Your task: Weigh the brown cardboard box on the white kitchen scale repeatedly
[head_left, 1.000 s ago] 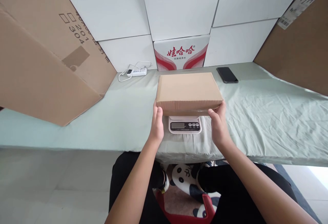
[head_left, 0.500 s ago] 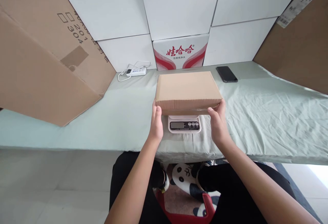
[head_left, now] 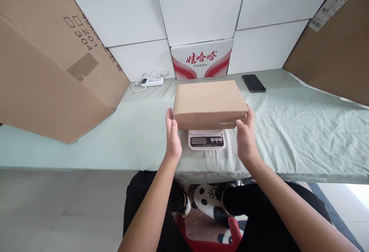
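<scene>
A closed brown cardboard box (head_left: 210, 97) rests on a white kitchen scale (head_left: 206, 140), hiding the scale's platform. The scale's display and buttons show below the box's front edge. At the box's left front corner, my left hand (head_left: 173, 136) is open, its fingers straight and slightly off the side. My right hand (head_left: 246, 135) still grips the right front corner, thumb at the front and fingers along the side, partly hidden by the box.
Behind the box stands a white carton with red print (head_left: 201, 60) against white panels. A black phone (head_left: 253, 83) lies at the back right, a white power strip with a cable (head_left: 152, 81) at the back left. Large cardboard sheets (head_left: 57, 63) flank the cloth-covered table (head_left: 115, 144).
My left hand has come away from the box's left side, moving slightly left with its fingers straightened. My right hand stays at the right corner.
</scene>
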### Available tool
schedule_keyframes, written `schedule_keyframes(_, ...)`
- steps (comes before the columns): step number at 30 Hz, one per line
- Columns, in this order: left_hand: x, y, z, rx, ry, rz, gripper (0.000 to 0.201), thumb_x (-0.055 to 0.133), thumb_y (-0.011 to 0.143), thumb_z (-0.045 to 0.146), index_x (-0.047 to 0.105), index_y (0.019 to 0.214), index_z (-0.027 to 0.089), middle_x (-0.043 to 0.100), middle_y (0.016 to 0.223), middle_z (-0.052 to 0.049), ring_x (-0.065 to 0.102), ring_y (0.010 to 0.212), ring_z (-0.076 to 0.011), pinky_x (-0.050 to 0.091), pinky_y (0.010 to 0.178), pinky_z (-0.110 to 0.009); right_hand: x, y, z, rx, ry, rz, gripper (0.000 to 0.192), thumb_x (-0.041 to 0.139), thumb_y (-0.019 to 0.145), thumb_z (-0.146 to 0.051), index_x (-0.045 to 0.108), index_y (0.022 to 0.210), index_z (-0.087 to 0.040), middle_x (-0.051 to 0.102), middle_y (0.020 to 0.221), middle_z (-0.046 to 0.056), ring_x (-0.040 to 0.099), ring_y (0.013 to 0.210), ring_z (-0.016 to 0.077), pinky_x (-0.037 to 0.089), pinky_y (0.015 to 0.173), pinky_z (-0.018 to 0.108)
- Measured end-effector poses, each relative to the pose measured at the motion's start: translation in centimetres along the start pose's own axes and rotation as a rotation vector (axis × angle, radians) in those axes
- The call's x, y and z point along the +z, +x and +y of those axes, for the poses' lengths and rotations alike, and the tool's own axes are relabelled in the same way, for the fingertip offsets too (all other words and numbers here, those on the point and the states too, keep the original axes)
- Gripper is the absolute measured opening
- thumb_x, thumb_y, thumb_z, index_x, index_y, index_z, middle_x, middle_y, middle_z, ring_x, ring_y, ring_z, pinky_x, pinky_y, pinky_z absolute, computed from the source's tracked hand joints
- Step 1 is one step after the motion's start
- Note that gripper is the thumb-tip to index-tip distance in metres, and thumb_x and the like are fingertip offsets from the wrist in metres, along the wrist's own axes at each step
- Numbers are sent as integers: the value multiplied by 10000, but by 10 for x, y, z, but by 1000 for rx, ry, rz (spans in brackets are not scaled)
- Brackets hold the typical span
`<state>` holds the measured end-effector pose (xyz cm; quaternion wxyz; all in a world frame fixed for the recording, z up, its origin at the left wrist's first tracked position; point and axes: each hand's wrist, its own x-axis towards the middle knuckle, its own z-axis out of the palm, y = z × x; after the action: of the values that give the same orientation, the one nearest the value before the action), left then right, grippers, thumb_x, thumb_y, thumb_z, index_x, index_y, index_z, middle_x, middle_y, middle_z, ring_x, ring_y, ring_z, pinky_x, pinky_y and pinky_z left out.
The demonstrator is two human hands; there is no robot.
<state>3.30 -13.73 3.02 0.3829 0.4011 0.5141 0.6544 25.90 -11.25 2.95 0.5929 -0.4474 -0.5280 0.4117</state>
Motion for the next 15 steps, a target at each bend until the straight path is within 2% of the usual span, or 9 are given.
schedule_keyframes(3, -4, 2, 4, 107, 9, 143, 772, 427, 1076, 741, 384, 1737, 346, 271, 1913, -33, 227, 1784, -243, 238, 1445, -408, -8, 5, 10, 32, 10, 75, 745, 558, 1023, -637, 305, 1704, -472, 440, 1788, 17, 315, 1752, 341, 237, 1438, 710)
schedule_keyframes(5, -7, 3, 6, 142, 17, 178, 738, 419, 1091, 702, 388, 1732, 340, 294, 1905, -50, 265, 1773, -235, 266, 1436, -422, -9, 8, 12, 68, 52, 103, 741, 570, 1012, -653, 340, 1691, -465, 482, 1762, 20, 339, 1744, 338, 250, 1435, 699)
schedule_keyframes(10, -10, 5, 5, 99, 7, 179, 678, 421, 1112, 622, 429, 1712, 308, 332, 1890, -70, 305, 1760, -228, 283, 1430, -417, -2, 12, 6, 124, 167, 131, 690, 598, 970, -635, 447, 1617, -451, 572, 1698, 10, 435, 1695, 322, 310, 1423, 653)
schedule_keyframes(15, -8, 8, -2, 54, -8, 166, 667, 429, 1109, 649, 480, 1688, 321, 360, 1880, -46, 318, 1755, -233, 290, 1431, -407, -1, 14, 2, 127, 169, 139, 662, 618, 952, -648, 488, 1571, -451, 598, 1668, 5, 458, 1680, 310, 299, 1434, 627)
